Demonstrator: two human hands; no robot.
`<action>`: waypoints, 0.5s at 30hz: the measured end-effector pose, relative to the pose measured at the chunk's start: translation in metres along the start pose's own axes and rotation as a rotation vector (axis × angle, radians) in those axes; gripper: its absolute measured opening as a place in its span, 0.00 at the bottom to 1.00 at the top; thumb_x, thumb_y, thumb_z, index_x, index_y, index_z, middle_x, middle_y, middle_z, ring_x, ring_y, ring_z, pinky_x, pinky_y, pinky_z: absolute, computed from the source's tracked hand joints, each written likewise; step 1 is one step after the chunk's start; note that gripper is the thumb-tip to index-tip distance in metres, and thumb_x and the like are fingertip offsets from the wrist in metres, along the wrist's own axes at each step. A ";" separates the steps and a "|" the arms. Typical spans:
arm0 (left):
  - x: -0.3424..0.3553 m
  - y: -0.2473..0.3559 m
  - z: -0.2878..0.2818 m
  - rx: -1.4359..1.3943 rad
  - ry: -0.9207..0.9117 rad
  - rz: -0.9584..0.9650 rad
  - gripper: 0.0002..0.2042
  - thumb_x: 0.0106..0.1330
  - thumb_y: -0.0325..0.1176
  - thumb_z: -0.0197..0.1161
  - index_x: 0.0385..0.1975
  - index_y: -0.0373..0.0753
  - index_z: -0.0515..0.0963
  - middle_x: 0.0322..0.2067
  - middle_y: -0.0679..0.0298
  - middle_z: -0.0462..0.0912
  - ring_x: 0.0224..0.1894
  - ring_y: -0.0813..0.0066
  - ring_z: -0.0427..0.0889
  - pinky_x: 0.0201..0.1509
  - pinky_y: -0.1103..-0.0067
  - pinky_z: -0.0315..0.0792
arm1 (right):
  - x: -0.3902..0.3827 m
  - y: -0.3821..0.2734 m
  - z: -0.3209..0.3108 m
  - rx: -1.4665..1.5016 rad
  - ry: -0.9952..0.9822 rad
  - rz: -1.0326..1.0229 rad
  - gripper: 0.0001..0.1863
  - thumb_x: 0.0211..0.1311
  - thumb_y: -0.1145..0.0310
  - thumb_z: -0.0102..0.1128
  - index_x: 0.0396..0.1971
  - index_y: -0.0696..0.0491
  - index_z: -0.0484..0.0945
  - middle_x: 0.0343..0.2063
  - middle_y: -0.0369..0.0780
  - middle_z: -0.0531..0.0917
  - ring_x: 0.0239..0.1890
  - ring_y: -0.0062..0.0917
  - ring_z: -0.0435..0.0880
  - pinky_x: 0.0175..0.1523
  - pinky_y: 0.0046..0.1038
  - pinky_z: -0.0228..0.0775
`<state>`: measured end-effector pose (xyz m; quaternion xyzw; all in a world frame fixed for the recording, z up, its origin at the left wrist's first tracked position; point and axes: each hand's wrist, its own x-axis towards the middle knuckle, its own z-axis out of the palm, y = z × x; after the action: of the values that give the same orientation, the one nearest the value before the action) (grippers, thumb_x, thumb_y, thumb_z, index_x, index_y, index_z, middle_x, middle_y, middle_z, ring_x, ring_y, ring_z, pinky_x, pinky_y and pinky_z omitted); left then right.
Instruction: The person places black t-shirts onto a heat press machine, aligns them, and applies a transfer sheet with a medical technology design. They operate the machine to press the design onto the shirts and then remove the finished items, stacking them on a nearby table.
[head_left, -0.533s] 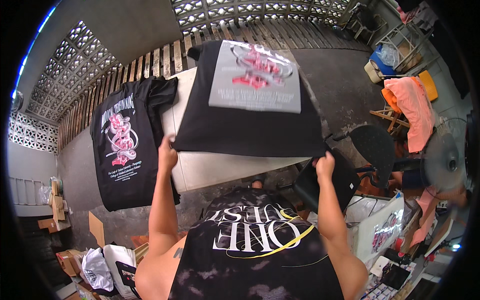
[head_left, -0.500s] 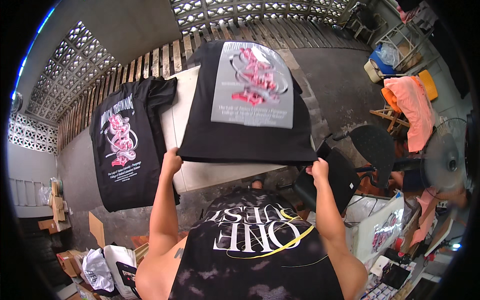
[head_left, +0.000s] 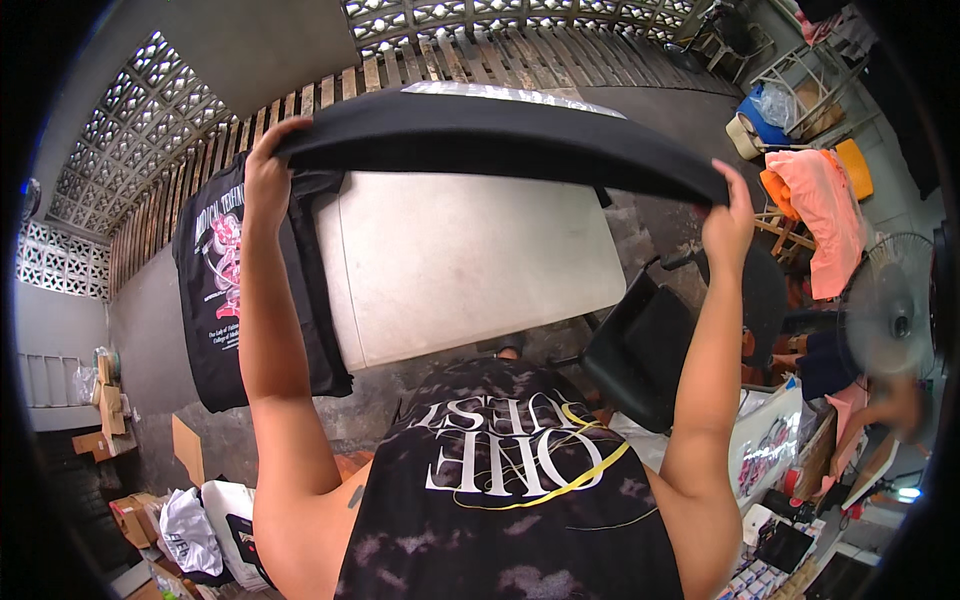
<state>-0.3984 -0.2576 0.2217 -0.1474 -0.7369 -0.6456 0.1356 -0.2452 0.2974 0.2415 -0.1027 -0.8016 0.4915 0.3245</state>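
A black T-shirt (head_left: 470, 142) is stretched wide between my raised hands, above the far side of the white table (head_left: 480, 265). My left hand (head_left: 268, 165) grips one end of its hem, and my right hand (head_left: 728, 215) grips the other. Only a pale strip of the shirt's print shows along its top edge; the rest is hidden behind the raised hem. Over the table's left end lies a second black T-shirt (head_left: 218, 350) with a pink, grey and white print, partly covered by my left forearm.
Right of the table stands a black chair (head_left: 640, 350). Beyond it are a fan (head_left: 895, 320) and an orange cloth (head_left: 815, 220) draped over a wooden stand. Boxes and bags (head_left: 190, 535) crowd the lower left. Part of another person's arm (head_left: 885, 408) shows at the right.
Both my hands have risen away from me and spread apart, lifting the shirt's hem off the table. The tabletop is now exposed, and most of the shirt's print has gone out of sight.
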 end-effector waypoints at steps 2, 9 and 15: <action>-0.029 0.000 -0.007 0.224 -0.069 0.020 0.28 0.47 0.10 0.42 0.46 0.34 0.81 0.45 0.60 0.83 0.51 0.71 0.80 0.61 0.80 0.68 | -0.032 -0.003 -0.017 -0.121 -0.122 0.095 0.32 0.51 0.91 0.34 0.54 0.55 0.77 0.48 0.40 0.81 0.44 0.23 0.81 0.41 0.23 0.75; -0.174 -0.065 -0.034 0.484 -0.487 -0.930 0.20 0.57 0.24 0.63 0.52 0.35 0.80 0.52 0.55 0.81 0.53 0.64 0.80 0.62 0.75 0.69 | -0.162 0.077 -0.047 -0.111 -0.919 0.836 0.33 0.47 0.81 0.72 0.58 0.56 0.75 0.45 0.43 0.83 0.45 0.26 0.84 0.48 0.31 0.79; -0.153 -0.103 0.130 0.847 -0.238 -0.112 0.24 0.62 0.39 0.66 0.57 0.37 0.74 0.58 0.46 0.74 0.63 0.49 0.70 0.65 0.51 0.60 | -0.116 0.118 0.087 -0.488 -0.533 0.055 0.27 0.57 0.57 0.66 0.54 0.58 0.78 0.51 0.52 0.80 0.57 0.47 0.76 0.63 0.41 0.66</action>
<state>-0.2993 -0.1475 0.0517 -0.1120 -0.9538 -0.2715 0.0632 -0.2277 0.2372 0.0654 -0.0671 -0.9487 0.3039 0.0566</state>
